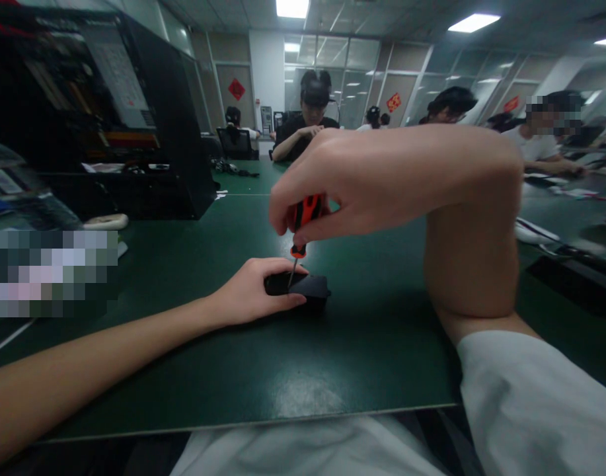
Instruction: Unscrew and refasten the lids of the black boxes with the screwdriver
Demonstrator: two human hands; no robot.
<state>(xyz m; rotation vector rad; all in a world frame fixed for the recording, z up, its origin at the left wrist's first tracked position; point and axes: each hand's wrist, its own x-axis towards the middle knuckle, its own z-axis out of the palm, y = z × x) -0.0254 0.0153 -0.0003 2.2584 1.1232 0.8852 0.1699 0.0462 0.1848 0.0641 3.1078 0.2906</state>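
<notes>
My right hand [327, 185] is closed around the orange and black handle of a screwdriver [307, 213]. The shaft points down, and its tip meets the top of a small black box-shaped device [310, 286] lying on the green table. My left hand [253, 291] grips the device from its left end, thumb along the near side and fingers along the far side. What kind of device it is, I cannot make out. Any screw under the tip is too small to see.
An open computer case [168, 112] stands at the left on the green tabletop [223, 377]. A clear plastic bottle [25, 178] is near the left edge. Dark items and a white cable [535, 231] lie at the right. Across the table a person [312, 106] sits working.
</notes>
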